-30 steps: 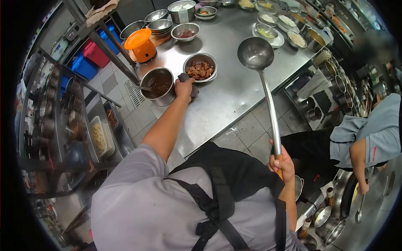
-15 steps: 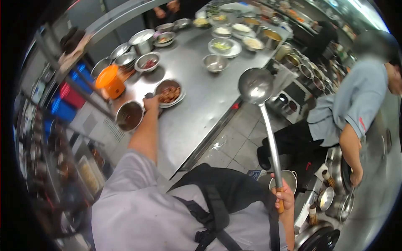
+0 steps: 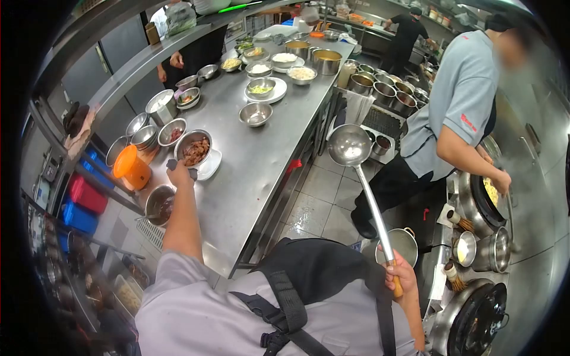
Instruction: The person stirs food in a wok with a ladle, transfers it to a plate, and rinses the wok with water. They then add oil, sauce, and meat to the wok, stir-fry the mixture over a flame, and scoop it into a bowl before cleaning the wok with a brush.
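Note:
My left hand (image 3: pixel 180 176) reaches over the steel table and grips the near rim of a metal bowl (image 3: pixel 205 141) with a piece of dark cloth (image 3: pixel 173 164). Browned chunks of food (image 3: pixel 195 152) lie inside the bowl, which tilts toward me above a white plate (image 3: pixel 209 167). Closed round the wooden end of a long-handled ladle (image 3: pixel 369 199), my right hand (image 3: pixel 401 273) holds it upright on my right. The bowl of the ladle looks bare. Beside my left wrist stands a metal pot (image 3: pixel 155 207) with dark contents.
An orange container (image 3: pixel 132 168) and several metal bowls line the table's left side. Further back are a small metal bowl (image 3: pixel 255 114) and bowls of chopped food. A co-worker (image 3: pixel 454 89) in grey works at a wok (image 3: pixel 484 199) on my right. A lidded pan (image 3: pixel 475 320) sits near me.
My view has shifted, so the table shows further left. The bowl of browned food is now tilted and raised off the plate in my left hand. My right hand still holds the ladle.

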Demonstrator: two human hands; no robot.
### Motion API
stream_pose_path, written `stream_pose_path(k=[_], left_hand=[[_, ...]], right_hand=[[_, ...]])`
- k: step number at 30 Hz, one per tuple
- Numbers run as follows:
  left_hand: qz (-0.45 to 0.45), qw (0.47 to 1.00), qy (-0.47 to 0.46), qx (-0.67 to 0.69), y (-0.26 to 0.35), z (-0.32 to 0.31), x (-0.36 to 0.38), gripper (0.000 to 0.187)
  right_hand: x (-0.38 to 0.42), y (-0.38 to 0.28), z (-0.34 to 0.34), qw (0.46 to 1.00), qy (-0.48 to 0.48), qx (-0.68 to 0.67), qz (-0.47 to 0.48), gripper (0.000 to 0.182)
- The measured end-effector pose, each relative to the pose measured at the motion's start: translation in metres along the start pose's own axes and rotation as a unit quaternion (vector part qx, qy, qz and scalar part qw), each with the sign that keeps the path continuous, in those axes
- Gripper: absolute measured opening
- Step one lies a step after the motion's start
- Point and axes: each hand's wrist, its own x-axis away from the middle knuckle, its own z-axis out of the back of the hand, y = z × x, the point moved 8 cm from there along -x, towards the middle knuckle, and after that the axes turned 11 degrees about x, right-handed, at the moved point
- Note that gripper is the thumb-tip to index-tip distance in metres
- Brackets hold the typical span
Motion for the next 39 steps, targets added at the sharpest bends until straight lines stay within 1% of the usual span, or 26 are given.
stream_pose_path(k=[1,2,3,4,5,7,9,10,11,13,14,16,17,18,19,20,21,22,23,25,26,31,33,36,38,39], left_hand=[[-0.001,0.998,-0.01,0.057,0.0,-0.003,0.005,0.053],[0.009,0.993,-0.054,0.108,0.001,-0.009,0.008,0.051],[0.002,0.995,-0.053,0.09,0.016,-0.009,0.028,0.051],[0.023,0.991,-0.07,0.11,0.022,-0.01,0.043,0.05],[0.042,0.987,-0.085,0.13,0.025,-0.009,0.055,0.05],[0.048,0.986,-0.093,0.132,0.022,0.001,0.071,0.051],[0.069,0.984,-0.116,0.112,0.017,0.016,0.095,0.05],[0.08,0.984,-0.13,0.087,0.011,0.024,0.105,0.051],[0.091,0.984,-0.141,0.064,0.005,0.033,0.114,0.053],[0.083,0.984,-0.136,0.081,-0.011,0.056,0.132,0.055],[0.078,0.984,-0.134,0.094,-0.017,0.064,0.137,0.057],[0.091,0.983,-0.128,0.097,-0.012,0.076,0.158,0.06],[0.107,0.981,-0.127,0.096,-0.01,0.089,0.17,0.063],[0.123,0.987,-0.06,0.086,0.0,0.101,0.186,0.065],[0.108,0.991,-0.049,0.061,-0.007,0.118,0.178,0.067],[0.098,0.992,-0.055,0.051,0.013,0.118,0.193,0.068],[0.106,0.99,-0.073,0.064,0.018,0.123,0.196,0.07],[0.089,0.992,-0.065,0.054,0.013,0.134,0.187,0.063],[0.083,0.992,-0.092,0.039,0.016,0.135,0.184,0.051],[0.076,0.994,-0.075,0.021,0.023,0.14,0.184,0.041],[0.08,0.994,-0.067,0.02,0.025,0.143,0.185,0.041],[0.059,0.996,-0.073,0.007,0.018,0.151,0.165,0.042],[0.077,0.994,-0.071,0.024,0.009,0.157,0.157,0.045],[0.091,0.994,-0.065,-0.008,0.004,0.158,0.143,0.05],[0.079,0.993,-0.061,-0.059,0.006,0.156,0.139,0.054],[0.081,0.993,-0.064,-0.061,0.004,0.152,0.137,0.054]], right_hand=[[-0.001,-0.005,-0.001,1.0,-0.022,0.004,0.002,0.072],[-0.002,-0.011,-0.004,0.999,-0.043,0.008,0.004,0.072],[-0.002,-0.019,-0.005,0.999,-0.041,0.007,0.006,0.072],[0.0,-0.029,-0.012,0.998,-0.055,0.022,0.009,0.072],[-0.001,-0.037,-0.016,0.997,-0.071,0.036,0.012,0.072],[-0.006,-0.05,-0.016,0.994,-0.091,0.059,0.016,0.075],[-0.015,-0.072,-0.038,0.982,-0.168,0.079,0.041,0.078],[-0.024,-0.079,-0.046,0.977,-0.191,0.097,-0.003,0.075],[-0.038,-0.087,-0.053,0.975,-0.196,0.101,-0.001,0.075],[-0.063,-0.085,-0.072,0.961,-0.254,0.101,-0.044,0.063],[-0.072,-0.085,-0.08,0.958,-0.262,0.107,-0.047,0.063],[-0.087,-0.079,-0.094,0.952,-0.281,0.03,-0.115,0.057],[-0.095,-0.076,-0.099,0.945,-0.295,0.039,-0.136,0.057],[-0.107,-0.072,-0.108,0.941,-0.306,0.02,-0.146,0.052],[-0.117,-0.066,-0.121,0.935,-0.317,-0.001,-0.159,0.048],[-0.129,-0.067,-0.138,0.929,-0.331,0.007,-0.166,0.045],[-0.145,-0.065,-0.154,0.921,-0.351,0.014,-0.169,0.042],[-0.16,-0.064,-0.172,0.92,-0.352,0.025,-0.172,0.039],[-0.172,-0.064,-0.19,0.921,-0.348,0.034,-0.171,0.036],[-0.193,-0.057,-0.22,0.922,-0.341,0.037,-0.18,0.029],[-0.201,-0.052,-0.232,0.922,-0.339,0.034,-0.186,0.024],[-0.229,-0.036,-0.264,0.912,-0.334,0.014,-0.239,0.024],[-0.237,-0.034,-0.275,0.911,-0.333,0.004,-0.242,0.023],[-0.234,-0.037,-0.287,0.907,-0.337,0.008,-0.253,0.024],[-0.23,-0.038,-0.287,0.903,-0.344,-0.001,-0.257,0.027],[-0.228,-0.039,-0.287,0.905,-0.34,-0.004,-0.257,0.027]])
